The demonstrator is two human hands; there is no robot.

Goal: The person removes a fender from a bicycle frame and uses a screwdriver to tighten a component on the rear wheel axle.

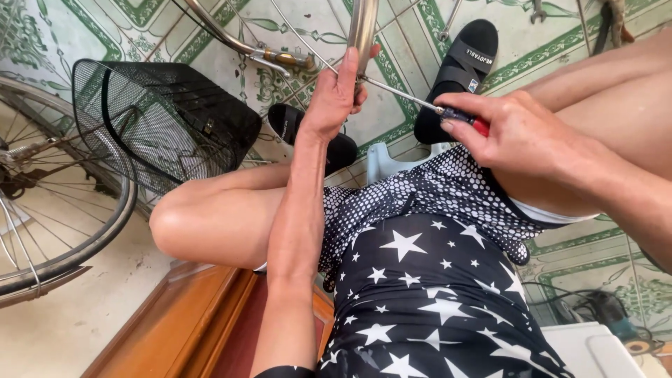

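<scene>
Currently: Both Hands on Screwdriver and Rim

Left hand is wrapped loosely around the curved metal rim, thumb against its polished edge, forearm extended straight up from the lap. Right hand is clenched on the screwdriver handle (red and dark, mostly covered by the fingers). Its thin steel shaft runs leftward to the rim, just beside the left fingers. A black wire-mesh basket lies on the tiled floor.

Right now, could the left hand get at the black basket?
Probably yes. The left hand grips the metal tube, and the basket sits just beside that arm with nothing between them. It would have to let go of the tube first.
</scene>
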